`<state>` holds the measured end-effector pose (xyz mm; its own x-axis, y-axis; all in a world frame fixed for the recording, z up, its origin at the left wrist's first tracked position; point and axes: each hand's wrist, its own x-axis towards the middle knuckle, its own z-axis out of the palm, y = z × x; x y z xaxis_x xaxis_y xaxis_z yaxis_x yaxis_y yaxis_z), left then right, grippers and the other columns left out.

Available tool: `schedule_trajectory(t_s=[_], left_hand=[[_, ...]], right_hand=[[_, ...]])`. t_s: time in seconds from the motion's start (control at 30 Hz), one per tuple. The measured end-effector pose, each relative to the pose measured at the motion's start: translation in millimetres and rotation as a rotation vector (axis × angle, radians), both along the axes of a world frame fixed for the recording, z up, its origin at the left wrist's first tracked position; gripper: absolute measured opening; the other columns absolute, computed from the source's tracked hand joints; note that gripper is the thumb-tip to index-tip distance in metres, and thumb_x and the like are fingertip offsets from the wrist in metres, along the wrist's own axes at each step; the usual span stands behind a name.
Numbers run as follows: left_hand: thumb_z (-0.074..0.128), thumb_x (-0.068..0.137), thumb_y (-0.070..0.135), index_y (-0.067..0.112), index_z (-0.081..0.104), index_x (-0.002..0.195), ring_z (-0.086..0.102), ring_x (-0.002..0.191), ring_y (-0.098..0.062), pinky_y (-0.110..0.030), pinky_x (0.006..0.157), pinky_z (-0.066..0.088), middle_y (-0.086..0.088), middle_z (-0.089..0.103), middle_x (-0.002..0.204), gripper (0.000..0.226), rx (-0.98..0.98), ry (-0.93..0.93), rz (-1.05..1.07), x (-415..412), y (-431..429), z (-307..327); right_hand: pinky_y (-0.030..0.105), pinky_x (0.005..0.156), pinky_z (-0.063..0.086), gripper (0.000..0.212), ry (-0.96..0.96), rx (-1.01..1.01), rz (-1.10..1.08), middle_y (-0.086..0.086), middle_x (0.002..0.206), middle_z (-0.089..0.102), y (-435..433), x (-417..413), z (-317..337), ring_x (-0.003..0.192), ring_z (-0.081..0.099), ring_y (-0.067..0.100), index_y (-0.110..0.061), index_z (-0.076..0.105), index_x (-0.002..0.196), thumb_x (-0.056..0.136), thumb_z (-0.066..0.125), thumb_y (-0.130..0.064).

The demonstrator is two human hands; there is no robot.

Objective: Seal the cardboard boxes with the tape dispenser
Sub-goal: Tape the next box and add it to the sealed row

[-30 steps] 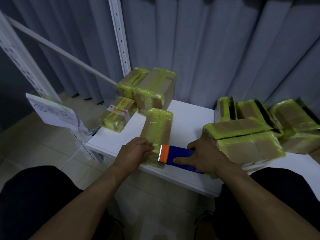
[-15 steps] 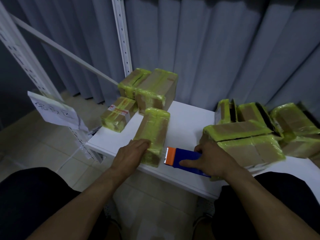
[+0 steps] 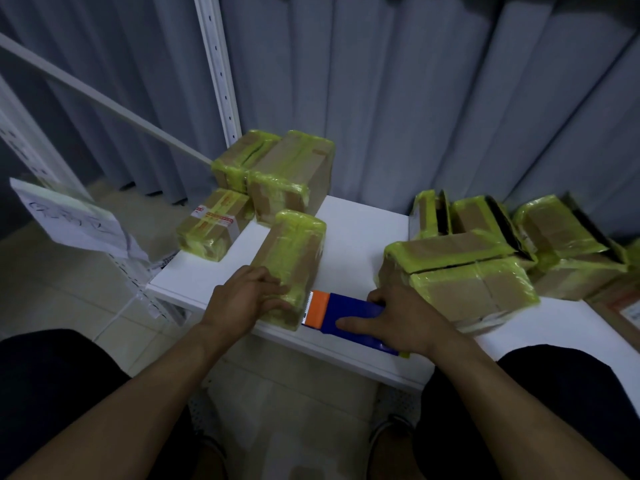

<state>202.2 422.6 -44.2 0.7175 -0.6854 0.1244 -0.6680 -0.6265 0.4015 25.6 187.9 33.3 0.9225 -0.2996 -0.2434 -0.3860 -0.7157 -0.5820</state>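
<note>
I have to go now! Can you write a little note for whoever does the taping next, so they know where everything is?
Left hand grips the near end of the narrow box on the white table.
Right hand holds the tape dispenser, its orange end at that box's near corner.
Done: yellow tape runs over this box's top.
Left: probably its near end; the back right boxes show dark gaps.

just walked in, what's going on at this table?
A person is taping boxes on a white table. The left hand holds the near end of a yellow-taped cardboard box. The right hand grips the blue-and-orange tape dispenser, its orange end against that box's near corner. Other taped boxes sit at back left, with a pile on the right.
</note>
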Motion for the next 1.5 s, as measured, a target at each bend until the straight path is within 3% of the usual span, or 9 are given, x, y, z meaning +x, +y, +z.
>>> schedule_trajectory(t_s=[0.07, 0.27, 0.47, 0.63, 0.73, 0.83, 0.93, 1.33, 1.5], left_hand=[[0.059, 0.080, 0.058, 0.034, 0.078, 0.106, 0.050, 0.106, -0.005, -0.016, 0.077, 0.041, 0.017, 0.065, 0.111, 0.040, -0.038, 0.007, -0.006, 2.3, 1.5, 0.9], [0.066, 0.077, 0.052, 0.033, 0.079, 0.101, 0.055, 0.104, -0.010, -0.020, 0.076, 0.045, 0.015, 0.066, 0.106, 0.034, -0.081, -0.073, -0.054, 2.3, -1.2, 1.3], [0.064, 0.059, 0.079, 0.035, 0.077, 0.103, 0.053, 0.108, -0.008, -0.029, 0.075, 0.049, 0.019, 0.063, 0.108, 0.063, -0.057, -0.044, 0.027, -2.2, -3.6, 1.8], [0.079, 0.068, 0.065, 0.026, 0.074, 0.104, 0.048, 0.107, -0.010, -0.028, 0.082, 0.049, 0.013, 0.060, 0.111, 0.054, -0.105, -0.025, 0.087, -8.7, -11.3, -7.1], [0.081, 0.068, 0.061, 0.024, 0.074, 0.102, 0.042, 0.102, -0.005, -0.027, 0.076, 0.046, 0.014, 0.059, 0.106, 0.051, -0.156, -0.044, 0.081, -10.6, -11.8, -7.4], [0.081, 0.068, 0.060, 0.026, 0.074, 0.101, 0.038, 0.099, -0.001, -0.027, 0.070, 0.047, 0.018, 0.057, 0.102, 0.048, -0.180, -0.067, 0.077, -11.3, -11.4, -9.1], [0.082, 0.066, 0.060, 0.028, 0.074, 0.100, 0.044, 0.102, -0.005, -0.031, 0.068, 0.053, 0.018, 0.058, 0.101, 0.047, -0.192, -0.071, 0.080, -11.0, -11.2, -11.6], [0.079, 0.066, 0.052, 0.022, 0.074, 0.091, 0.046, 0.094, -0.013, -0.029, 0.064, 0.046, 0.011, 0.054, 0.091, 0.039, -0.230, -0.126, 0.168, -19.8, -22.6, -19.1], [0.082, 0.065, 0.048, 0.022, 0.073, 0.090, 0.046, 0.092, -0.013, -0.027, 0.062, 0.041, 0.011, 0.055, 0.091, 0.037, -0.208, -0.171, 0.182, -20.7, -25.3, -20.3]], right_hand=[[0.022, 0.050, 0.044, 0.062, 0.006, -0.013, -0.015, 0.000, 0.061, 0.065, -5.5, -5.6, 0.4, 0.053, 0.062, 0.007, -0.013, 0.067, 0.072, 0.068, 0.079, -0.074], [0.027, 0.058, 0.052, 0.061, 0.043, 0.016, -0.105, -0.001, 0.067, 0.069, -27.0, -21.7, -6.8, 0.059, 0.066, 0.007, -0.016, 0.071, 0.076, 0.064, 0.080, -0.075], [0.034, 0.063, 0.055, 0.058, 0.118, -0.120, -0.034, 0.000, 0.068, 0.065, -21.4, -5.8, -25.0, 0.063, 0.065, 0.012, -0.016, 0.065, 0.075, 0.074, 0.074, -0.074], [0.035, 0.069, 0.055, 0.064, 0.181, -0.234, 0.038, 0.000, 0.076, 0.060, -8.0, 17.7, -43.2, 0.075, 0.063, 0.018, -0.014, 0.061, 0.085, 0.076, 0.068, -0.077], [0.034, 0.067, 0.050, 0.065, 0.202, -0.322, 0.073, -0.001, 0.074, 0.050, 3.3, 28.9, -49.1, 0.077, 0.060, 0.021, -0.014, 0.054, 0.083, 0.080, 0.064, -0.078], [0.030, 0.055, 0.038, 0.064, 0.173, -0.383, 0.075, -0.003, 0.070, 0.040, 11.8, 34.6, -54.7, 0.076, 0.055, 0.022, -0.019, 0.036, 0.071, 0.085, 0.057, -0.077], [0.028, 0.047, 0.027, 0.063, 0.151, -0.351, 0.034, -0.003, 0.070, 0.040, 17.1, 38.4, -56.6, 0.075, 0.053, 0.020, -0.020, 0.033, 0.069, 0.087, 0.054, -0.077], [0.029, 0.047, 0.031, 0.068, 0.196, -0.233, -0.043, -0.002, 0.066, 0.042, 22.1, 53.4, -66.1, 0.057, 0.044, 0.014, -0.018, 0.036, 0.066, 0.082, 0.056, -0.082], [0.029, 0.060, 0.040, 0.063, 0.168, -0.395, 0.023, -0.004, 0.072, 0.043, 25.4, 52.1, -59.8, 0.074, 0.055, 0.022, -0.018, 0.038, 0.071, 0.087, 0.054, -0.078]])
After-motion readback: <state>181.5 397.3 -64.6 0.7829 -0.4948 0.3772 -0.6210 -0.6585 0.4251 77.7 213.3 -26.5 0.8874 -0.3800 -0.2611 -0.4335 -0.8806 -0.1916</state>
